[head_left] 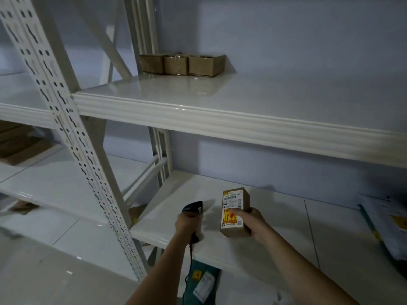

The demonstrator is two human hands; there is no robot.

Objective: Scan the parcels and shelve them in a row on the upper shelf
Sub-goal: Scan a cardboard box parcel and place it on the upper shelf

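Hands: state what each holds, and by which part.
Left hand grips the scanner by its handle; right hand holds the parcel by its lower right side.

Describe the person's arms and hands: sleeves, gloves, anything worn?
Both forearms are bare up to the frame edge, with no sleeves in view. The left hand and right hand wear no gloves. No watch, ring or wristband shows, though the dim light could hide small items.

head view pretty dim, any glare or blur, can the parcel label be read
Head view: dim, bluish; soft glare on the upper shelf before the shelved boxes; wide-angle bends the shelf edges; the held parcel label shows barcodes, text too soft to read.
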